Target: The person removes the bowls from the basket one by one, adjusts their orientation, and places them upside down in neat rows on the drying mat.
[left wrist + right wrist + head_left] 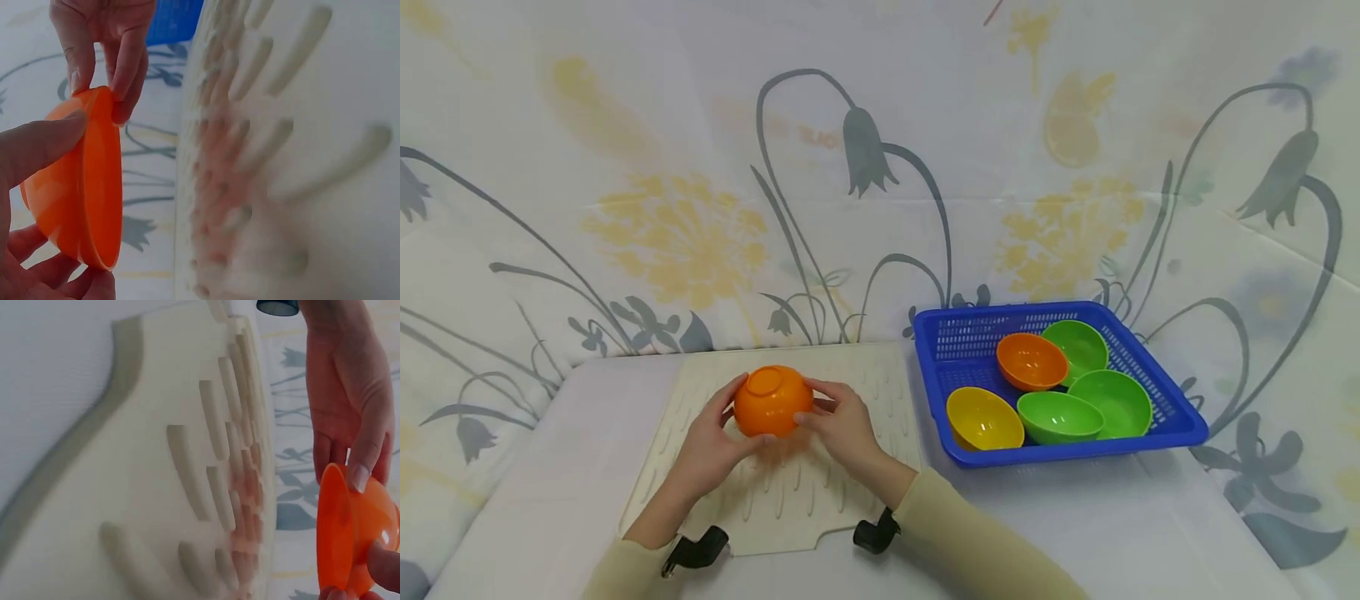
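Note:
Between both hands an orange bowl [772, 402] is held upside down, its foot ring facing up, above a cream ridged mat [842, 492]. My left hand [709, 446] grips the bowl's left side, thumb toward the front. On the opposite side my right hand [844, 425] pinches the rim between thumb and fingers. In the left wrist view a gap shows between the orange bowl [94, 187] and the mat [325, 206]. The right wrist view shows the bowl [337, 531] with its open side facing the mat.
Right of the mat stands a blue basket [1075, 451]. It holds another orange bowl [1032, 362], a yellow bowl [985, 419] and several green bowls [1060, 418]. A patterned cloth [700, 125] hangs behind. Black wrist devices [700, 547] sit at the sleeves.

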Tool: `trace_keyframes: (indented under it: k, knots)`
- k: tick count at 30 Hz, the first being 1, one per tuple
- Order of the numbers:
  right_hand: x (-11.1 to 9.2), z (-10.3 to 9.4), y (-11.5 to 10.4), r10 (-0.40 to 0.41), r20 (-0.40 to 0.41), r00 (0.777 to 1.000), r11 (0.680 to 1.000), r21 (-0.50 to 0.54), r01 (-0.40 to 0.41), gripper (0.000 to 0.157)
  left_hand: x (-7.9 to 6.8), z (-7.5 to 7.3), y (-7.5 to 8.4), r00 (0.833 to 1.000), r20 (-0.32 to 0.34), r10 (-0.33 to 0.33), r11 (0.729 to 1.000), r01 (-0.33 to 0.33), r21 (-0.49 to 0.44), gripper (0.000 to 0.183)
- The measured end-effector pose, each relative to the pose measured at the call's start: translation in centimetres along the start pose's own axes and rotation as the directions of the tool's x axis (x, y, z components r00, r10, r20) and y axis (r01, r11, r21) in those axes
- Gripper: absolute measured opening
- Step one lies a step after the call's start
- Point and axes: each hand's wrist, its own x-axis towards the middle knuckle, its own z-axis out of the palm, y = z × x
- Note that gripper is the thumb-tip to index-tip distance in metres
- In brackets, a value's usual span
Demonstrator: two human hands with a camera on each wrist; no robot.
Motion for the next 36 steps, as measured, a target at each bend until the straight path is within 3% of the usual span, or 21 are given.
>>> trace_keyframes:
  k: [7, 14, 20, 25, 32, 36]
  knots:
    - [2.7, 2.9, -0.1, 0.017, -0.041, 0.999, 0.998, -0.051, -0.019, 0.044, 1.7, -2.0, -1.6, 0.998, -0.026, -0.056, 0.998, 0.056, -0.004, 0.086]
    - [5.3, 5.2, 0.3, 0.142, -0.059, 0.988, 0.988, 0.077, -0.137, 0.037, 3.1, -3.4, -3.1, 0.992, -0.073, -0.099, 0.995, 0.097, -0.023, 0.086]
    - [6.6, 7.2, 0.6, 0.211, -0.146, 0.967, 0.973, 0.121, -0.194, 0.03, 4.0, -3.8, -4.4, 0.979, -0.131, -0.159, 0.987, 0.155, -0.039, 0.087]
    - [7.1, 8.4, 0.9, 0.183, -0.193, 0.964, 0.983, 0.063, -0.174, 0.028, 4.6, -3.8, -5.0, 0.965, -0.215, -0.152, 0.988, 0.143, -0.058, 0.085]
    - [7.3, 8.8, 1.7, 0.159, -0.151, 0.976, 0.987, 0.025, -0.157, 0.038, 5.5, -3.6, -5.8, 0.956, -0.229, -0.185, 0.98, 0.161, -0.117, 0.085]
    - [7.3, 8.5, 2.0, 0.149, -0.081, 0.985, 0.988, -0.038, -0.153, 0.047, 5.8, -3.5, -6.3, 0.948, -0.22, -0.229, 0.972, 0.212, -0.097, 0.087]
